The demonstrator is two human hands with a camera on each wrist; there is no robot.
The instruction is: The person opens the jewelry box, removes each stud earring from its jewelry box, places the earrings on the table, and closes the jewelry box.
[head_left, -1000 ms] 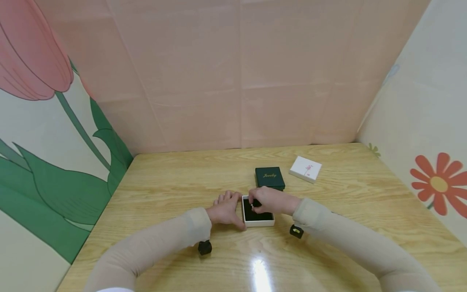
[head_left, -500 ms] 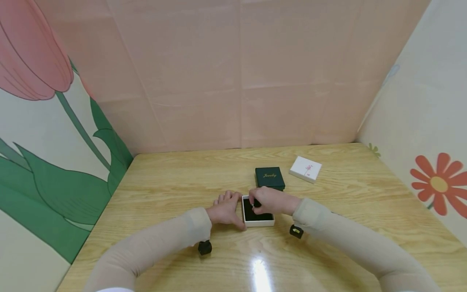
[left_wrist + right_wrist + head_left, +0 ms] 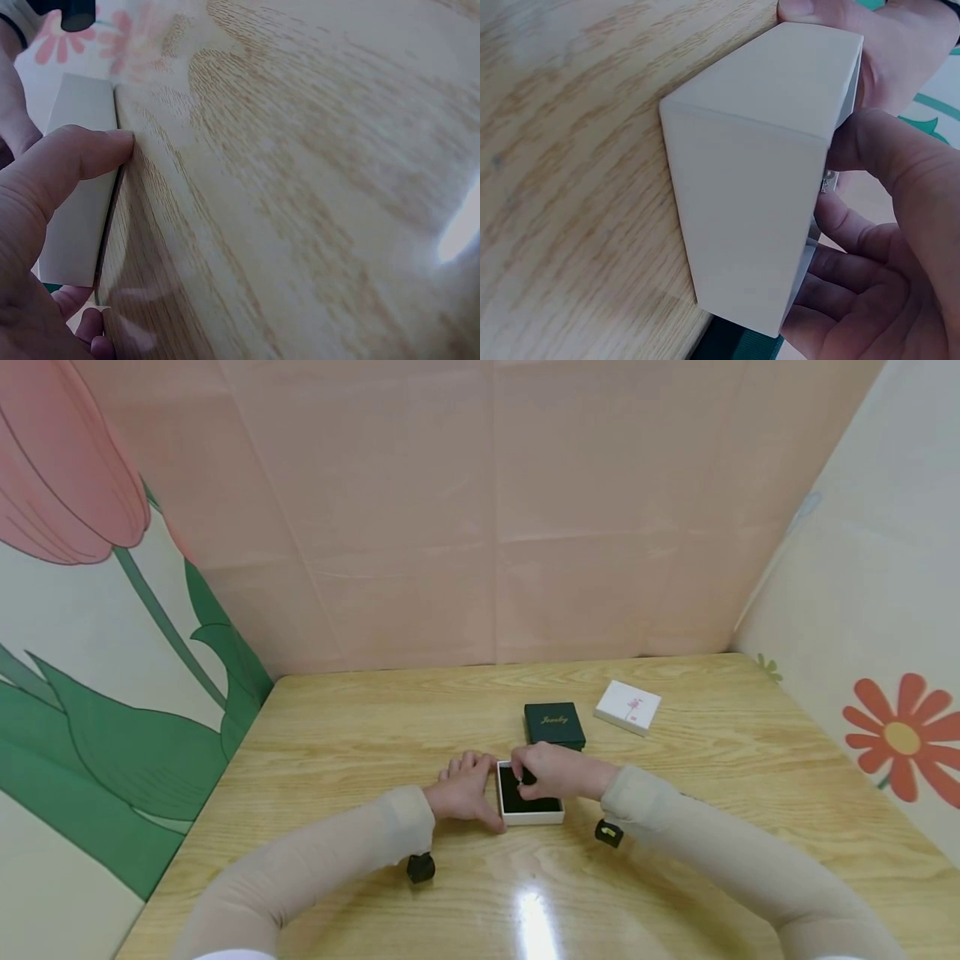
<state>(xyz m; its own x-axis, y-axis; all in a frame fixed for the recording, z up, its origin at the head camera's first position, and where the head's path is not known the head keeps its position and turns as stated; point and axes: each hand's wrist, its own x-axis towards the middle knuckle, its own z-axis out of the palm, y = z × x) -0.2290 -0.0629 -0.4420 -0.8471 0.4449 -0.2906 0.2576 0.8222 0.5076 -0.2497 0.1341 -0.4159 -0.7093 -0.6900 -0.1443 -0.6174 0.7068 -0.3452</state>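
A white open box [image 3: 534, 818] with a black lining [image 3: 531, 803] lies on the table. My left hand [image 3: 467, 795] holds it at its left side, thumb by the near corner and fingers by the far one; in the left wrist view the thumb [image 3: 82, 154] lies across a white wall. Over the lining, my right hand [image 3: 557, 770] pinches a small shiny silver piece [image 3: 827, 182] between thumb and forefinger. Its exact kind is mostly hidden by the fingertips. The other right fingers [image 3: 844, 289] bend near the box rim.
A dark green box [image 3: 553, 723] marked "Jewelry" stands just behind the right hand. Further back to the right is a white lid [image 3: 628, 707] with a pink flower print. The wooden table [image 3: 360, 718] reaches a pink cloth backdrop [image 3: 480, 527].
Both hands and the box have kept their places. The silver piece shows a little less between the right fingertips than a second ago.
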